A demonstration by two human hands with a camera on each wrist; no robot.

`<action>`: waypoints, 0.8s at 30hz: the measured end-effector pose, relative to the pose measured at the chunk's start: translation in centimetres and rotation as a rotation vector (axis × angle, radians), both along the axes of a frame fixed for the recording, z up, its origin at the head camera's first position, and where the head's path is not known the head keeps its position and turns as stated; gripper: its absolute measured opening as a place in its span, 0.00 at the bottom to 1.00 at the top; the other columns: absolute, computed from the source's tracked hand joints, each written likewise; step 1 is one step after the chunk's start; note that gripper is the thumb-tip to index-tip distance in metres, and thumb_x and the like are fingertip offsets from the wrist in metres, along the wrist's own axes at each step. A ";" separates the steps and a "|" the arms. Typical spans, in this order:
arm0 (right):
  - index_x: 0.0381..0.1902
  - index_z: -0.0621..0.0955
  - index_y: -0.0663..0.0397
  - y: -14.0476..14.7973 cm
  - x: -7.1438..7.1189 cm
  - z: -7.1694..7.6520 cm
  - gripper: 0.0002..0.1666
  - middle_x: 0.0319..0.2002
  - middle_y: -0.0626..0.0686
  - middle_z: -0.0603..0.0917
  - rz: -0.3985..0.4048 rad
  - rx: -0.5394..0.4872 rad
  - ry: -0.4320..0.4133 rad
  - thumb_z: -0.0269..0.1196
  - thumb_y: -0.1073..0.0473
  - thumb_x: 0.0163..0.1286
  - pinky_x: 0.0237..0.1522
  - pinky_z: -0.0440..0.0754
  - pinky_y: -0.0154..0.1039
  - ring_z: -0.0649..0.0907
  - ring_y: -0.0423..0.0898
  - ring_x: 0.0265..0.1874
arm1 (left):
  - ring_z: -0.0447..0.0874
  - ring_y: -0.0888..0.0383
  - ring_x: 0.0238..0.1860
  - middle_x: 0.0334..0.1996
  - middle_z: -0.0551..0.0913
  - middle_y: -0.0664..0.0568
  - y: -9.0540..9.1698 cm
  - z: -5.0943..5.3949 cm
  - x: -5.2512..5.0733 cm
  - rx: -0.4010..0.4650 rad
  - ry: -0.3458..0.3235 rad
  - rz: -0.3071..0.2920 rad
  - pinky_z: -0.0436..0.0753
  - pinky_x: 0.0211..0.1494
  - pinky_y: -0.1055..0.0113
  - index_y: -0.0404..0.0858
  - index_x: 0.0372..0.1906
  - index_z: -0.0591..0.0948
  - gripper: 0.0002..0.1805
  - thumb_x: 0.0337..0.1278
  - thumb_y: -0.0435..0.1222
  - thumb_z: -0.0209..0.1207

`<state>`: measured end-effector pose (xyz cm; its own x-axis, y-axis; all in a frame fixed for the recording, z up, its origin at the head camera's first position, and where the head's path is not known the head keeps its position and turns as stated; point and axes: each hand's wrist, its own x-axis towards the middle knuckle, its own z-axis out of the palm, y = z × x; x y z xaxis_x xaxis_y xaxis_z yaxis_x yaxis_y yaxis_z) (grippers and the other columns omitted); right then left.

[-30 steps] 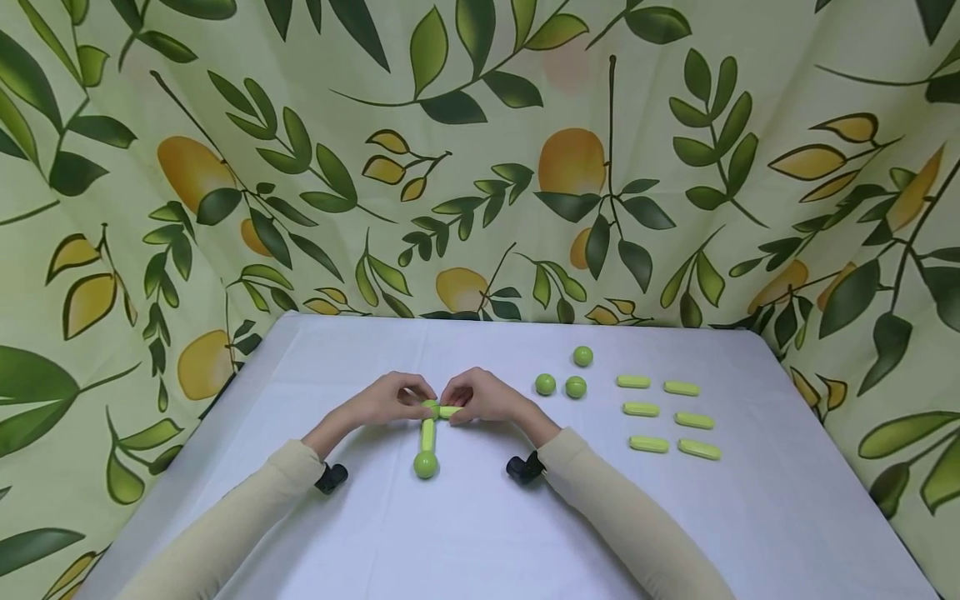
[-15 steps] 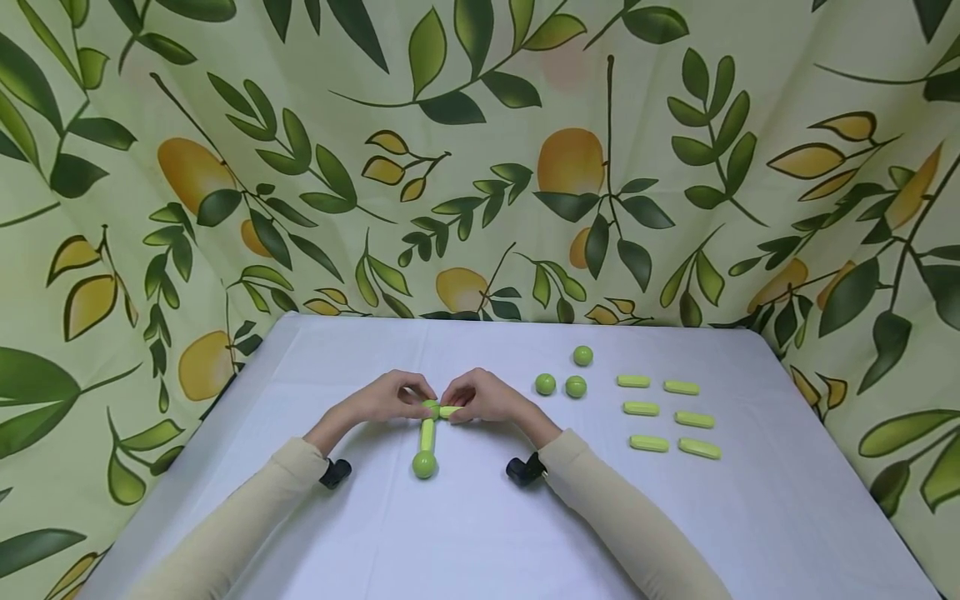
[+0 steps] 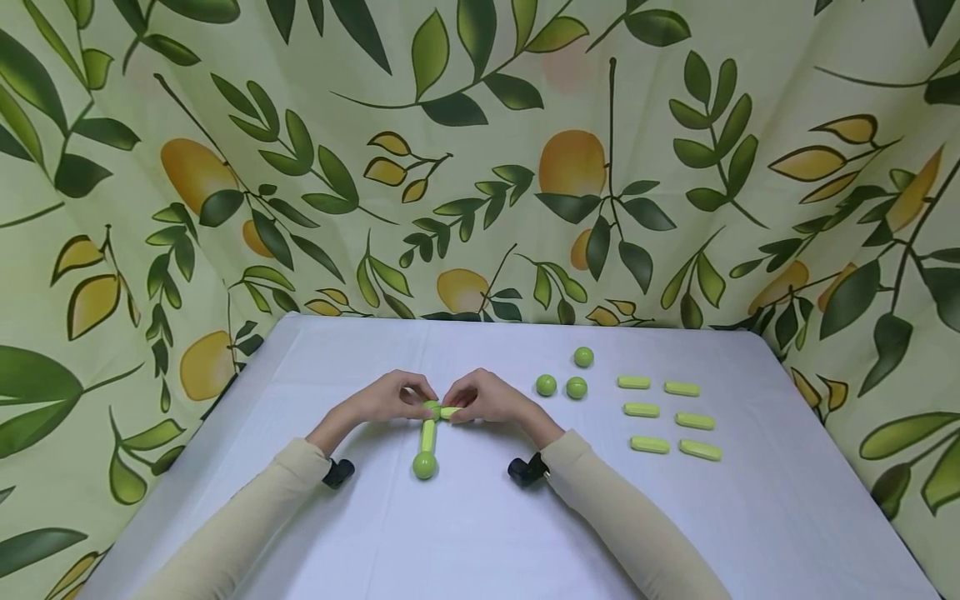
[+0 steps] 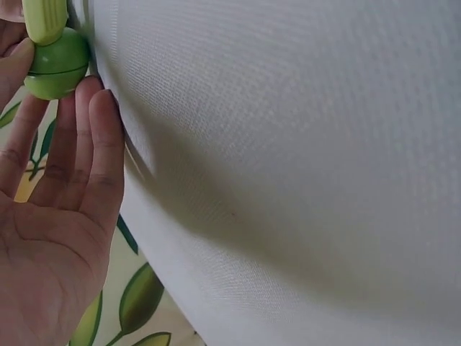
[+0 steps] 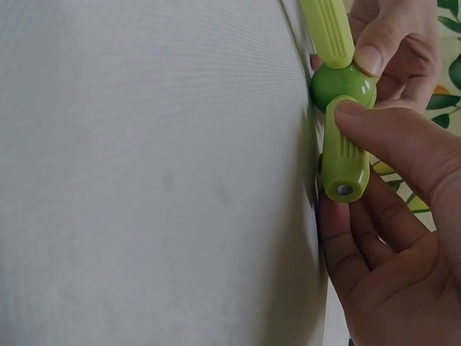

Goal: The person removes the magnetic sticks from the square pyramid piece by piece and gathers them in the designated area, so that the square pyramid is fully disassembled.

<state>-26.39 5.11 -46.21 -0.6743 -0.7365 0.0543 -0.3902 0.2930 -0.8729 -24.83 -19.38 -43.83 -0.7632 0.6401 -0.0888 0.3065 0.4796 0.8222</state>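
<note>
My left hand pinches a green ball between thumb and fingers. A light-green ribbed rod with a metal disc at its free end is in my right hand, thumb on top, its other end against that ball. A second rod runs from the same ball toward the near side of the table, and another green ball sits at its near end. Together they form an L-shaped piece on the white cloth. In the head view, fingers partly cover the held ball and rod.
Several loose light-green rods lie in two columns on the right of the white table. Three green balls rest between them and my right hand. A leaf-and-fruit patterned curtain stands behind the table.
My left forearm has shifted slightly to the right. Both hands keep their hold on the ball and the rod, and the loose pieces have not moved.
</note>
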 end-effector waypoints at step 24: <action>0.42 0.87 0.62 4.7 0.7 1.6 0.11 0.38 0.49 0.87 0.024 -0.022 0.027 0.73 0.70 0.62 0.45 0.84 0.38 0.85 0.43 0.37 | 0.86 0.49 0.45 0.45 0.85 0.47 -0.2 -0.5 -0.2 0.021 0.060 -0.016 0.85 0.46 0.64 0.31 0.46 0.84 0.10 0.61 0.30 0.69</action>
<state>-25.70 9.83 -44.59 -0.6544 -0.7509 0.0886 -0.4204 0.2639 -0.8681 -24.98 -19.63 -44.32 -0.7564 0.6534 -0.0294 0.3632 0.4570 0.8119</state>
